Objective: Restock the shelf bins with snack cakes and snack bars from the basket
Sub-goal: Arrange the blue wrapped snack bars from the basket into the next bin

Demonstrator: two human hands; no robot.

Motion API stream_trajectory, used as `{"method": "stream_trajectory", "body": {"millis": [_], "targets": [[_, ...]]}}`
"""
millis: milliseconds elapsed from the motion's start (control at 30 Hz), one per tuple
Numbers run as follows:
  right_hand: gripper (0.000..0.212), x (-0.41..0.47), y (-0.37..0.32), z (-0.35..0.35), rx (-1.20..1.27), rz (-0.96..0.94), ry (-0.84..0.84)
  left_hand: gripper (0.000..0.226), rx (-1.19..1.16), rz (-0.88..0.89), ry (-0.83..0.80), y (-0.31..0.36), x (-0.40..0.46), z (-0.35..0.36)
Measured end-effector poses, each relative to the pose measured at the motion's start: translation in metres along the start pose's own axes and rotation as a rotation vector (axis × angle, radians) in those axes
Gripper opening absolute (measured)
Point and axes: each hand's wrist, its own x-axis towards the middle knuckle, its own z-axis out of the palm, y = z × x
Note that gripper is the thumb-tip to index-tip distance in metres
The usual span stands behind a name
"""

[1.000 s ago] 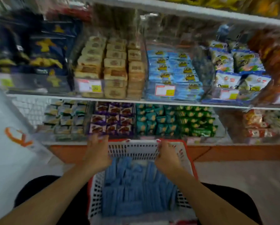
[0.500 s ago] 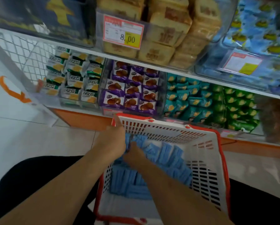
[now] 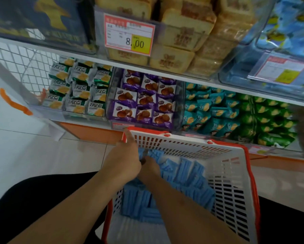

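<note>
A white basket with a red rim (image 3: 234, 175) stands in front of me on the floor, filled with several light blue snack packs (image 3: 188, 175). Both hands are down in its far left corner. My left hand (image 3: 124, 159) reaches into the packs with its thumb up by the rim and its fingers hidden. My right hand (image 3: 150, 169) sits right beside it, partly covered by the left hand, with its fingers curled into the blue packs. The lower shelf holds bins of green-white packs (image 3: 77, 88), purple cake packs (image 3: 144, 101) and teal packs (image 3: 209, 111).
On the upper shelf, a clear bin of tan cakes (image 3: 186, 37) carries an 8.00 price tag (image 3: 130, 36), with a bin of blue packs (image 3: 288, 32) to its right. Green packs (image 3: 271, 118) lie at lower right. A white wire grille (image 3: 22, 66) closes the shelf's left end.
My view dropped and moved closer to the lower shelf. Both hands left the basket's far rim and went down together into the blue packs at its far left corner.
</note>
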Motion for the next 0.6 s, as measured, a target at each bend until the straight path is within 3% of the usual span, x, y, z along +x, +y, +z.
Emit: {"method": "stream_trajectory", "body": {"millis": [133,267,400,467,533,600], "targets": [[0.025,-0.018,0.013,-0.037,0.21,-0.01,-0.023,0.105,-0.026,0.015,0.009,0.001,-0.003,-0.001],[0.012,-0.061,0.02,-0.087,0.436,-0.107,-0.129,0.097,-0.088,-0.019,-0.017,0.005,-0.009,-0.006],[0.027,-0.11,0.024,-0.132,0.698,-0.246,-0.248,0.081,-0.166,-0.016,0.034,0.007,-0.026,-0.01],[0.029,-0.137,0.026,-0.154,0.868,-0.294,-0.36,0.077,-0.069,-0.022,0.119,0.011,-0.042,-0.015],[0.047,-0.16,0.03,-0.173,0.973,-0.348,-0.45,0.07,0.053,-0.01,0.225,0.023,-0.057,-0.026],[0.057,-0.181,0.032,-0.188,1.002,-0.463,-0.502,0.042,-0.043,0.099,0.28,0.045,-0.073,-0.038]]}}
